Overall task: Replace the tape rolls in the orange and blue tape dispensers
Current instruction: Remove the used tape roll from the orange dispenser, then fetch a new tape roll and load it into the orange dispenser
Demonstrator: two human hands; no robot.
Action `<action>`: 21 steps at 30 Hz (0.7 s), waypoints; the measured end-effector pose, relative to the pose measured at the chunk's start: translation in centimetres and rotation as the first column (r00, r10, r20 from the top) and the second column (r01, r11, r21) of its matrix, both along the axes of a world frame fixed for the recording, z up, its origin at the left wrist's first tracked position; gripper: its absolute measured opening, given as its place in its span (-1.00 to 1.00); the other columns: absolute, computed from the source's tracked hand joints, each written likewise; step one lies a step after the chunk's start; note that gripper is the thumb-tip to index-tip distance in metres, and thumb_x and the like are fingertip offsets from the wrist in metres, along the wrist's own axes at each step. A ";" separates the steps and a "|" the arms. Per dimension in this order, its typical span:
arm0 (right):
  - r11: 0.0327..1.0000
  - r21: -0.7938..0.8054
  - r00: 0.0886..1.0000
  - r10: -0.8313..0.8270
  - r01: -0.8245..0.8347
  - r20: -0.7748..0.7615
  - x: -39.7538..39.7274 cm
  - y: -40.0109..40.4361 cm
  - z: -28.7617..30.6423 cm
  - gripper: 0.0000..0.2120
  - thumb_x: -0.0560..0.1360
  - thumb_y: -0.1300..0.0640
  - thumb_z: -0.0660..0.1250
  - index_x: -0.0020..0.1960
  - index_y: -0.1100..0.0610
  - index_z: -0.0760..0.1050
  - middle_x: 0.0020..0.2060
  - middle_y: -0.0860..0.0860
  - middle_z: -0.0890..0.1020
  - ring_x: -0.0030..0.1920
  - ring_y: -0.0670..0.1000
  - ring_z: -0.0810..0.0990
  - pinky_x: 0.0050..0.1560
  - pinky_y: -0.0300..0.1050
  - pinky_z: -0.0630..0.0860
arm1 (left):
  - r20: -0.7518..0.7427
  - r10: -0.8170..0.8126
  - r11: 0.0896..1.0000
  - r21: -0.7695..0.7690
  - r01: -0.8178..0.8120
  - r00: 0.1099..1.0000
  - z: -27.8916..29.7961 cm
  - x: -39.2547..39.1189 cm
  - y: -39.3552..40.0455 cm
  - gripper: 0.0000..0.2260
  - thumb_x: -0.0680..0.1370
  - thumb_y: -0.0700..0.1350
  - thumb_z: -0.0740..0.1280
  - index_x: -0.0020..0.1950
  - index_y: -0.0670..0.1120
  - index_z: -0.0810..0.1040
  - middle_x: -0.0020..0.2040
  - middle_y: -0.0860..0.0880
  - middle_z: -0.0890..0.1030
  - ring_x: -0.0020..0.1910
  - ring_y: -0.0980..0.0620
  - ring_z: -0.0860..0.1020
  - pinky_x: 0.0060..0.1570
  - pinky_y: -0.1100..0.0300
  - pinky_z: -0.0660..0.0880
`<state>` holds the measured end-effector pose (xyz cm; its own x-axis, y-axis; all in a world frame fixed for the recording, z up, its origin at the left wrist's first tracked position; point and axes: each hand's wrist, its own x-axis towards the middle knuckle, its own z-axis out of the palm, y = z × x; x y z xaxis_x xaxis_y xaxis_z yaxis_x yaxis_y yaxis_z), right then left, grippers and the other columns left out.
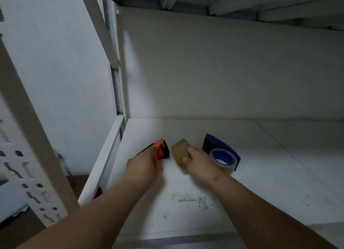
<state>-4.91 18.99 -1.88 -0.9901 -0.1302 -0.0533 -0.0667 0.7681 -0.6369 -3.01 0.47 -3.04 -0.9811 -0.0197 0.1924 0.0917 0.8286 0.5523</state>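
Left hand [144, 165] on orange dispenser [161, 149]; tape roll [179, 153] on edge.

Both forearms reach forward — left hand [144, 165] fingers curled in grip, right hand [200, 162] pinching, thumb up.

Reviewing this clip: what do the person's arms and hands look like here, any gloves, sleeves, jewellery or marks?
Both forearms are bare as far as the frame shows, with no sleeves in view. The left hand and right hand wear no gloves, and no rings, watch or bracelets are visible. One small dark mark sits near the right wrist.
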 end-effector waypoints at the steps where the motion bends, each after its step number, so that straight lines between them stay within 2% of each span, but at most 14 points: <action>1: 1.000 -0.016 1.000 -0.004 0.004 0.003 0.3 0.3 -0.1 -0.48 0.57 0.08 0.13 0.49 -0.16 0.11 0.27 0.05 0.48 0.11 0.04 0.50 0.07 -0.15 0.39 | -0.069 -0.027 0.999 -0.042 0.024 0.997 -0.2 0.2 0.2 -0.67 0.55 -0.16 0.26 0.30 0.07 0.52 0.09 0.08 0.64 0.01 -0.05 0.60 -0.02 0.26 0.40; 3: 0.999 -0.039 1.000 -0.016 0.017 0.009 0.9 0.7 -0.2 -0.46 0.58 0.09 0.12 0.50 -0.17 0.07 0.31 0.05 0.45 0.20 0.07 0.48 0.17 -0.14 0.38 | -0.169 -0.101 0.993 -0.081 0.088 0.980 -0.8 0.6 0.3 -0.67 0.52 -0.22 0.24 0.19 0.11 0.58 -0.04 0.19 0.58 -0.14 0.09 0.54 -0.12 0.36 0.35; 4: 1.000 -0.009 1.000 -0.022 0.022 -0.001 1.2 0.9 -0.3 -0.49 0.58 0.10 0.12 0.49 -0.14 0.12 0.29 0.05 0.46 0.22 0.09 0.48 0.19 -0.13 0.40 | -0.185 -0.116 0.991 -0.084 0.101 0.976 -1.1 0.7 0.3 -0.66 0.51 -0.25 0.24 0.15 0.12 0.59 -0.08 0.20 0.57 -0.17 0.10 0.53 -0.15 0.36 0.38; 6: 0.988 0.154 0.999 0.005 0.000 -0.033 1.6 0.9 -0.4 -0.66 0.58 0.12 0.14 0.35 0.04 0.31 0.11 0.04 0.54 0.15 0.13 0.53 0.06 -0.12 0.45 | -0.187 -0.069 0.995 -0.077 0.056 0.980 -1.4 0.7 0.0 -0.67 0.50 -0.27 0.25 0.13 0.08 0.62 -0.08 0.10 0.63 -0.14 0.01 0.59 -0.14 0.30 0.39; 7: 0.968 0.251 0.999 0.026 -0.017 -0.035 1.8 0.8 -0.3 -0.70 0.57 0.14 0.15 0.29 0.11 0.33 0.03 0.04 0.53 0.14 0.16 0.54 -0.02 -0.12 0.44 | -0.202 -0.030 0.998 -0.058 0.019 0.979 -1.3 0.7 -0.1 -0.69 0.51 -0.27 0.27 0.14 0.05 0.63 -0.07 0.06 0.65 -0.14 -0.01 0.58 -0.12 0.29 0.36; 8: 0.942 0.333 0.999 0.043 -0.033 -0.023 2.0 0.6 -0.4 -0.67 0.55 0.16 0.16 0.30 0.15 0.32 0.05 0.10 0.52 0.18 0.18 0.51 0.00 -0.09 0.43 | -0.225 0.003 1.000 -0.030 -0.010 0.974 -1.1 0.6 -0.2 -0.70 0.52 -0.27 0.28 0.16 0.03 0.63 -0.08 0.05 0.65 -0.18 0.00 0.55 -0.10 0.29 0.35; 9: 0.914 0.403 0.998 0.060 -0.047 -0.019 2.1 0.4 -0.6 -0.60 0.53 0.18 0.18 0.36 0.16 0.29 0.16 0.15 0.50 0.24 0.19 0.46 0.10 -0.03 0.42 | -0.238 0.026 1.000 -0.007 -0.028 0.971 -0.8 0.7 -0.3 -0.69 0.54 -0.26 0.27 0.19 0.02 0.62 -0.11 0.06 0.62 -0.22 0.02 0.51 -0.10 0.28 0.35; 11: 0.855 0.517 0.992 0.092 -0.036 -0.082 2.3 0.2 -1.3 -0.52 0.47 0.22 0.20 0.39 0.14 0.29 0.28 0.15 0.45 0.27 0.18 0.39 0.20 0.02 0.37 | -0.241 0.065 0.998 0.024 -0.061 0.968 -0.3 0.8 -0.6 -0.66 0.56 -0.27 0.24 0.25 0.05 0.58 -0.18 0.16 0.52 -0.30 0.09 0.44 -0.21 0.31 0.35; 13: 0.812 0.583 0.980 0.136 -0.024 -0.148 2.3 -0.1 -1.9 -0.54 0.45 0.23 0.20 0.34 0.13 0.36 0.26 0.13 0.44 0.25 0.17 0.34 0.18 0.02 0.33 | -0.230 0.093 0.996 0.039 -0.086 0.969 0.0 0.9 -1.1 -0.69 0.59 -0.25 0.22 0.23 0.05 0.57 -0.26 0.19 0.46 -0.37 0.15 0.40 -0.37 0.37 0.31; 15: 0.777 0.629 0.967 0.178 -0.024 -0.183 2.1 -0.2 -2.2 -0.57 0.44 0.23 0.19 0.31 0.14 0.40 0.27 0.13 0.42 0.25 0.17 0.31 0.15 0.02 0.30 | -0.210 0.117 0.993 0.017 -0.117 0.971 0.6 1.3 -1.5 -0.73 0.60 -0.22 0.21 0.22 0.04 0.55 -0.29 0.13 0.43 -0.40 0.15 0.36 -0.41 0.44 0.30; 17: 0.753 0.658 0.960 0.200 -0.023 -0.195 1.8 -0.2 -2.0 -0.56 0.44 0.23 0.18 0.31 0.13 0.41 0.29 0.12 0.41 0.24 0.17 0.29 0.15 0.01 0.28 | -0.224 0.111 0.994 0.044 -0.104 0.968 1.2 1.7 -1.5 -0.62 0.58 -0.25 0.21 0.28 0.17 0.45 -0.33 0.21 0.41 -0.42 0.17 0.36 -0.47 0.49 0.31; 19: 0.742 0.669 0.964 0.214 -0.053 -0.161 1.2 -0.1 -1.8 -0.55 0.46 0.24 0.19 0.35 0.13 0.38 0.33 0.12 0.38 0.26 0.18 0.30 0.16 0.01 0.30 | -0.258 0.108 0.992 0.086 -0.088 0.960 1.6 1.8 -1.4 -0.50 0.55 -0.29 0.22 0.30 0.27 0.37 -0.33 0.33 0.39 -0.41 0.19 0.37 -0.48 0.52 0.34; 21: 0.770 0.626 0.985 0.172 -0.126 -0.013 0.0 -0.1 -1.5 -0.50 0.51 0.23 0.18 0.44 0.15 0.25 0.42 0.13 0.30 0.34 0.19 0.31 0.25 0.01 0.33 | -0.249 0.152 0.987 0.098 -0.131 0.957 2.1 2.0 -1.0 -0.53 0.55 -0.29 0.22 0.27 0.25 0.39 -0.36 0.30 0.37 -0.38 0.15 0.38 -0.45 0.52 0.30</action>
